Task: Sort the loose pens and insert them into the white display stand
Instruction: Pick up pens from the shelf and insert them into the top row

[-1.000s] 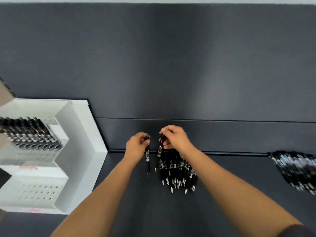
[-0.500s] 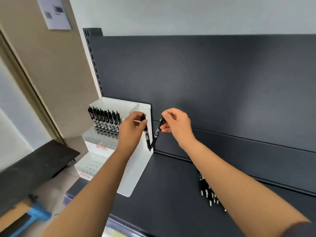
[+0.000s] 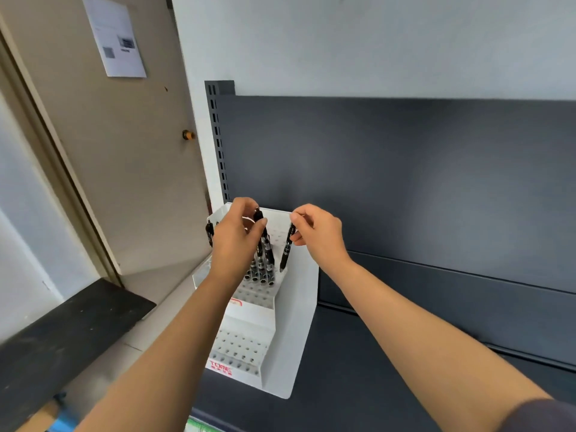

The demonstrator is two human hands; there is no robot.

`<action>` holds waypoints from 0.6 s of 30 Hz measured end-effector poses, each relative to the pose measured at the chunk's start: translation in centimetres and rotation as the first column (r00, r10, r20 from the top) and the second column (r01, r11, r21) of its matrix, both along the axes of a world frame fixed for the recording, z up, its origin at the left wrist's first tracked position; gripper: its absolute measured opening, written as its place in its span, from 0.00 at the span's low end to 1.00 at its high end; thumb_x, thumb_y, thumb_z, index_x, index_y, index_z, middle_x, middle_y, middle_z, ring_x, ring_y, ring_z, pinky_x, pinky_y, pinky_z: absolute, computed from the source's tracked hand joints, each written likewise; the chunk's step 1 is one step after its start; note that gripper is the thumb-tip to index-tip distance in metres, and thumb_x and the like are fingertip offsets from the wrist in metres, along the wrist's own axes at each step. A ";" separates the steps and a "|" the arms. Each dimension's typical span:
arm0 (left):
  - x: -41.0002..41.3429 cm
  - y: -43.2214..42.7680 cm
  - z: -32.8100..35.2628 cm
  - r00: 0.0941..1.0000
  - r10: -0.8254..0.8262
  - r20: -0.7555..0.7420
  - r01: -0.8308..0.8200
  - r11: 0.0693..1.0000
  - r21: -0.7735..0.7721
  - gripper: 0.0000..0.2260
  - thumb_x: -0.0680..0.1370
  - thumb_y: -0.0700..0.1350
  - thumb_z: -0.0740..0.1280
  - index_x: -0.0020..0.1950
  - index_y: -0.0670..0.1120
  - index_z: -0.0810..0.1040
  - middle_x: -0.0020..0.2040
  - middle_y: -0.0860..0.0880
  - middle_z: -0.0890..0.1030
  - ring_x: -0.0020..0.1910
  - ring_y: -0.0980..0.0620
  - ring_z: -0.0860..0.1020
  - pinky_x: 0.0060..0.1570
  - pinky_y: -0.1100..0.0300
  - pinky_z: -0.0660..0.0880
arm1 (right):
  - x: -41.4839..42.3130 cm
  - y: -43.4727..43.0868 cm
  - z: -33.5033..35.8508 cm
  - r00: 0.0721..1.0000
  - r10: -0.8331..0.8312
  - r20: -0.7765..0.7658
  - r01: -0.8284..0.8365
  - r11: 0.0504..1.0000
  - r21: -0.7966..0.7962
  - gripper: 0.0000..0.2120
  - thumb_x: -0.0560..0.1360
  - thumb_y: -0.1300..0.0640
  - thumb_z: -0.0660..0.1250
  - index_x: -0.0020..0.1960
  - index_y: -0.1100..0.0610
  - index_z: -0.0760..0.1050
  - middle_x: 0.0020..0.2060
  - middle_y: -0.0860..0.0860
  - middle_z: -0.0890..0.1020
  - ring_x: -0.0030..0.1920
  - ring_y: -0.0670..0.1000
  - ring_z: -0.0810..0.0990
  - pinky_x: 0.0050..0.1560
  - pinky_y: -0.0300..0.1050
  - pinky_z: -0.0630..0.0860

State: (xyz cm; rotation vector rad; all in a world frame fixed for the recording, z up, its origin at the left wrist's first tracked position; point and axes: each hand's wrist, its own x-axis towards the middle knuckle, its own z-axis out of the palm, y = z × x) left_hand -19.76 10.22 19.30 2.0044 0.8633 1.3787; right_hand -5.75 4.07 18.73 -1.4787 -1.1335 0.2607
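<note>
The white display stand (image 3: pixel 299 322) sits at the left end of the dark shelf, with stepped tiers full of holes. Several black pens (image 3: pixel 260 269) stand in its upper tier. My left hand (image 3: pixel 238 241) is over that tier, shut on a black pen (image 3: pixel 265 241) held nearly upright, tip down among the standing pens. My right hand (image 3: pixel 318 235) hovers just to the right, pinching another black pen (image 3: pixel 286 247) by its top, its tip pointing down at the upper tier's right side. The loose pens on the shelf are out of view.
The dark grey shelf board (image 3: pixel 358 385) and its back panel (image 3: pixel 405 182) fill the right side. A beige door (image 3: pixel 124 182) with a paper notice (image 3: pixel 115 35) is to the left. A black board (image 3: pixel 62 338) lies low on the left.
The view has swung left from the pen pile to the stand. Both hands, each carrying one pen, have moved from beside the stand to above its upper tier.
</note>
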 end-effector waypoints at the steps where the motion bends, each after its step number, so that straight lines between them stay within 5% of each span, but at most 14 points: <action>1: -0.1 0.3 -0.1 1.000 -0.016 -0.010 0.016 1.000 0.004 0.10 0.75 0.40 0.68 0.48 0.53 0.69 0.41 0.62 0.75 0.37 0.61 0.76 0.38 0.63 0.72 | -0.3 0.4 -0.1 1.000 -0.004 0.015 0.004 1.000 -0.027 0.06 0.78 0.59 0.63 0.43 0.55 0.77 0.32 0.48 0.79 0.29 0.42 0.79 0.34 0.36 0.79; 5: 0.0 1.1 -1.0 0.996 -0.054 -0.068 0.056 0.998 0.025 0.10 0.74 0.42 0.69 0.47 0.53 0.69 0.39 0.61 0.75 0.37 0.58 0.77 0.36 0.68 0.70 | -0.9 1.7 -0.5 0.962 -0.043 0.269 0.094 0.980 -0.176 0.07 0.78 0.53 0.63 0.44 0.53 0.78 0.35 0.48 0.80 0.37 0.49 0.80 0.38 0.46 0.77; 7: 0.0 1.6 -1.5 0.994 -0.078 -0.079 0.080 0.997 0.019 0.10 0.74 0.43 0.69 0.47 0.53 0.69 0.39 0.60 0.76 0.37 0.55 0.77 0.36 0.67 0.71 | -1.1 2.6 -1.0 0.825 -0.108 0.554 0.271 0.937 -0.222 0.10 0.77 0.47 0.62 0.46 0.49 0.80 0.42 0.46 0.80 0.45 0.50 0.77 0.40 0.44 0.71; 9: 0.0 2.1 -2.0 0.991 -0.097 -0.098 0.098 0.995 0.011 0.10 0.74 0.43 0.69 0.46 0.53 0.69 0.39 0.59 0.76 0.37 0.56 0.77 0.35 0.67 0.71 | -1.0 3.3 -1.4 0.726 -0.119 0.677 0.346 0.914 -0.211 0.11 0.77 0.44 0.62 0.48 0.47 0.81 0.48 0.46 0.77 0.50 0.51 0.72 0.45 0.44 0.66; 18: 0.2 2.9 -3.1 0.969 -0.102 -0.226 0.118 0.991 0.061 0.09 0.75 0.45 0.68 0.48 0.51 0.68 0.40 0.54 0.76 0.34 0.55 0.74 0.35 0.62 0.67 | -1.0 3.7 -2.6 0.803 -0.099 0.588 0.298 0.921 -0.252 0.09 0.77 0.47 0.63 0.49 0.49 0.81 0.52 0.46 0.76 0.58 0.51 0.70 0.53 0.47 0.63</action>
